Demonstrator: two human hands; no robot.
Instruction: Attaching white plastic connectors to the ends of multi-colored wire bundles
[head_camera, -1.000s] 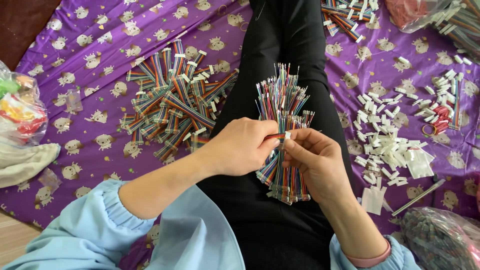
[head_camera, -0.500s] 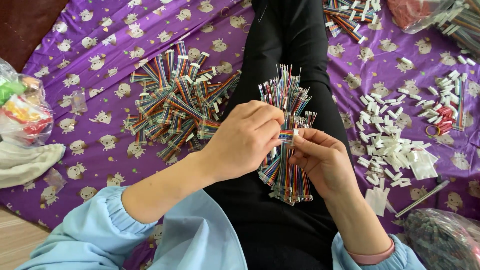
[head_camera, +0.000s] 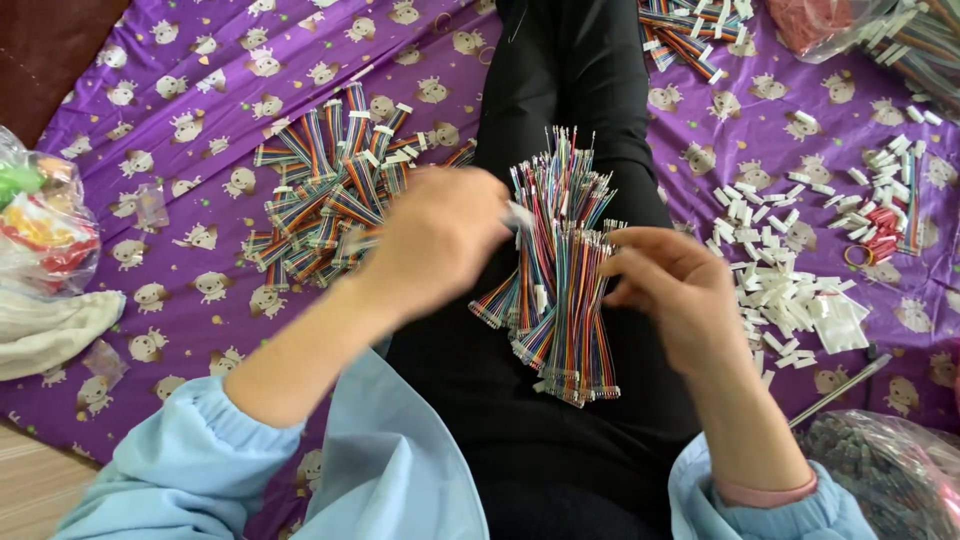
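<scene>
My left hand (head_camera: 440, 235) is up over my lap, motion-blurred. Its fingers look pinched on something small and white at the tips, right by the wire bundle (head_camera: 560, 270), but the blur hides it, so I can't tell what, or whether the grip is really closed.

My right hand (head_camera: 670, 290) sits just right of the bundle. Fingers are curled loosely, tips touching the upper right edge of the wires. It's not clamped on anything I can make out.

The bundle lies on my black trousers (head_camera: 570, 90), running roughly top to bottom. The wires are rainbow striped; bare ends fan out at the top, small connectors line the bottom edge.

Left of my leg, on the purple cloth (head_camera: 200, 130), there's a pile of finished ribbon cables (head_camera: 330, 190) with white ends, lying criss-crossed. It's just behind my left hand in this view, not touching it.

Right of my leg is a scatter of white housings (head_camera: 790, 290), near my right hand but apart from it. A few red rubber bands (head_camera: 880, 225) lie further right.

More cables (head_camera: 690, 30) sit at the top edge. There are clear bags at far left (head_camera: 40, 230) and bottom right (head_camera: 880, 470). I'm wearing light blue sleeves (head_camera: 220, 460).
</scene>
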